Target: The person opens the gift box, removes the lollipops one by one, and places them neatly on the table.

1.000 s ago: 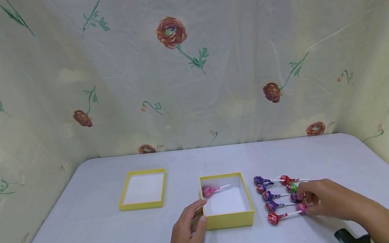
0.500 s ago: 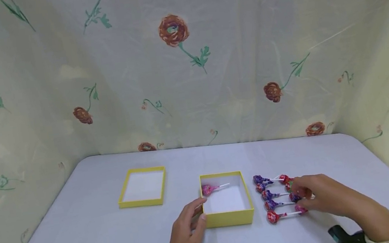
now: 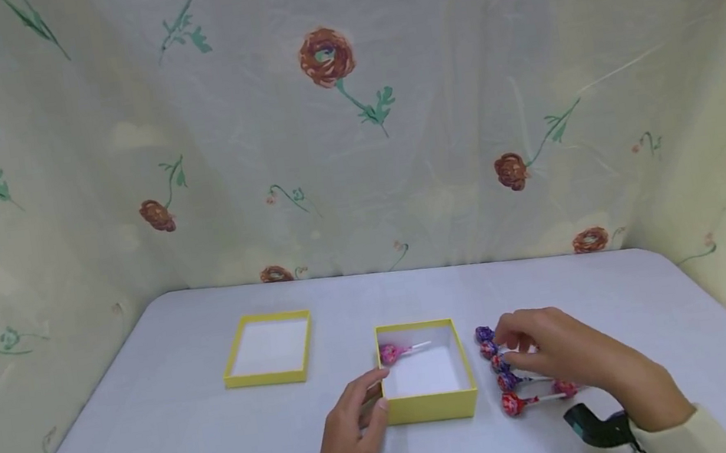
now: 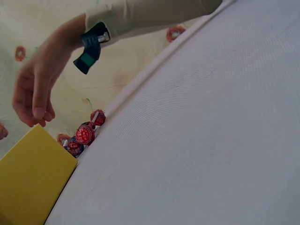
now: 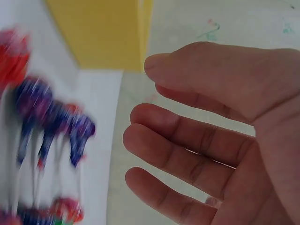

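Note:
A yellow open-topped box (image 3: 430, 407) stands mid-table with one pink-wrapped lollipop (image 3: 391, 353) lying inside. My left hand (image 3: 347, 441) rests against the box's left side, index fingertip at the rim and thumb near the front corner. Over the lollipops right of the box hovers my right hand (image 3: 561, 346), its loosely bent fingers (image 5: 164, 150) holding nothing in the right wrist view. These lollipops have purple (image 3: 506, 380), red (image 3: 512, 404) and pink (image 3: 564, 388) wrappers; the hand hides part of them. In the left wrist view the box wall (image 4: 35, 176) shows, but not my left hand.
The box's shallow yellow-rimmed lid (image 3: 267, 348) lies to the left, white inside facing up. A white cloth covers the table (image 3: 156, 441). Flower-patterned curtain (image 3: 425, 171) hangs behind and at both sides. A dark strapped device (image 3: 600, 427) sits on my right wrist.
My right hand has lifted off the right-hand lollipops and moved left and away from me, over the purple ones. My left hand stays at the box.

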The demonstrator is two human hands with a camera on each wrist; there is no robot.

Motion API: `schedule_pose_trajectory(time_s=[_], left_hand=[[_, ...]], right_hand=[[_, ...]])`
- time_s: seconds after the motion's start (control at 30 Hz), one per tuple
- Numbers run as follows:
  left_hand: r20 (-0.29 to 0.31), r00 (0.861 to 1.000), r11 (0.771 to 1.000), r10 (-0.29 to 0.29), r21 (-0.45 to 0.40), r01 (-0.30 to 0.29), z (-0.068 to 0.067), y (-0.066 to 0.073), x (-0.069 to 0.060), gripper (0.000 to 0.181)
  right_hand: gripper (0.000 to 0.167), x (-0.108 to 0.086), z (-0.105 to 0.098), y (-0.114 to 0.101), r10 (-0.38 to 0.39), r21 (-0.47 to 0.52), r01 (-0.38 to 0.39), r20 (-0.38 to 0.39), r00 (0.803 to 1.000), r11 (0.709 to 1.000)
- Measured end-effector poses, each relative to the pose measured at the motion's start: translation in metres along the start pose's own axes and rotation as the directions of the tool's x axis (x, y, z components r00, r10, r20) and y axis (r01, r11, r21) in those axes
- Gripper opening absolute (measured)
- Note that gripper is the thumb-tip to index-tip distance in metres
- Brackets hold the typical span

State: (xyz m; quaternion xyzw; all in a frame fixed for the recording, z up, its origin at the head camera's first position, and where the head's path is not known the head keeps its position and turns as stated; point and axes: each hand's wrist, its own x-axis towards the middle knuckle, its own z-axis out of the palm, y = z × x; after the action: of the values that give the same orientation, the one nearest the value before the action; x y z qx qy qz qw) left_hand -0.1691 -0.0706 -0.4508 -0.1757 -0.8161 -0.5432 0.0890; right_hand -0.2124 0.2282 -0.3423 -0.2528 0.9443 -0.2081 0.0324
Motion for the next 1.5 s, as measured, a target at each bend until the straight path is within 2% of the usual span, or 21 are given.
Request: schedule_pose_trajectory(time_s=[0.37,0.6,0.9,1.3,1.5], left_hand=[[0.0,1.0,1.0,0.0,-0.025,0.0,0.001,0.0,0.001,0.035],[0.015,1.0,1.0,-0.024,-0.016,0.024,0.0,0.0,0.001,0.035],[0.028,0.998,0.999,-0.051,-0.016,0.052,0.0,0.002,0.001,0.034],[0.043,0.998,0.998,-0.054,-0.026,0.055,-0.002,0.002,0.001,0.035],[0.04,0.998,0.999,-0.04,-0.027,0.041,-0.002,0.001,0.001,0.035]], right_hand=[[0.012,0.031,0.007,-0.028,-0.151,0.031,0.153,-0.054,0.987,0.988],[0.014,0.046,0.018,-0.04,-0.137,0.063,0.141,-0.057,0.989,0.988],[0.02,0.063,0.031,-0.048,-0.173,0.1,0.18,-0.076,0.982,0.979],[0.022,0.082,0.052,-0.056,-0.202,0.148,0.213,-0.088,0.975,0.966],[0.026,0.086,0.063,-0.058,-0.189,0.155,0.204,-0.106,0.976,0.967]])
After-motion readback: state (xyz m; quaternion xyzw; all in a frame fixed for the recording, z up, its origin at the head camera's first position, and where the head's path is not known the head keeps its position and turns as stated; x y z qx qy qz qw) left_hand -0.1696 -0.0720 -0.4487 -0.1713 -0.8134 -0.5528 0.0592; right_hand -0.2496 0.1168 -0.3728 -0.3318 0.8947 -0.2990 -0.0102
